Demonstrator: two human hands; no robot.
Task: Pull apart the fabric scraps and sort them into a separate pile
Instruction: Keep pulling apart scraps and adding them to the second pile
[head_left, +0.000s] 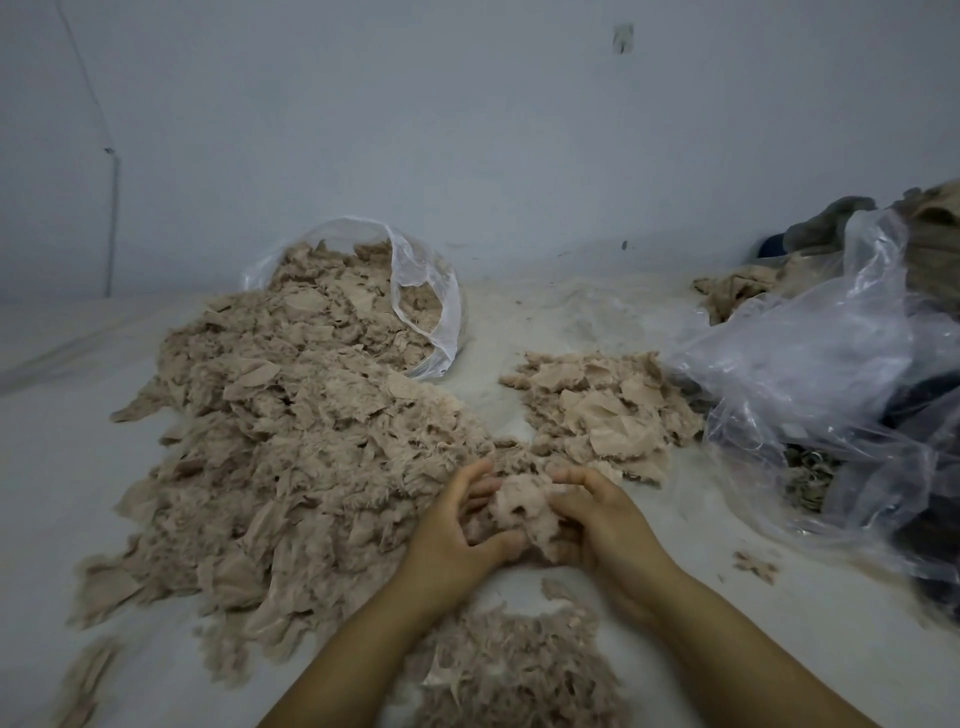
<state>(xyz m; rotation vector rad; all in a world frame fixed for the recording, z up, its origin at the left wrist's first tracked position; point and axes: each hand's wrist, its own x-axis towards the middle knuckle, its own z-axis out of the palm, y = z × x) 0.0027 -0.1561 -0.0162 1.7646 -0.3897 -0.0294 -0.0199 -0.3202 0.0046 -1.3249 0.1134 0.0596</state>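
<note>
Head view, looking down at two bare forearms reaching forward over a pale surface (519, 332). Both hands meet at the centre around one fuzzy pinkish-beige clump of fabric scraps (519, 512). The left hand (457, 525) curls its fingers over the clump's left side, thumb tucked underneath, so its grip is closed on the fabric. The right hand (602, 519) does the same from the right, fingers bent over the top and pressed into the fluff. The two grips sit close together, with the clump bunched between them, just above the surface.

To the left spreads a large heap of scraps (280, 457), beige and frayed, spilling out of a clear plastic bag (431, 291) that lies on its side near the back wall (467, 130). Just beyond the hands, to the right, sits a smaller separate pile (597, 410) of flatter pieces. Another fluffy patch of scraps (519, 670) lies between the forearms, near the bottom edge. On the far right, crumpled clear plastic sheeting (810, 395) covers dark items that are too blurred to identify.
</note>
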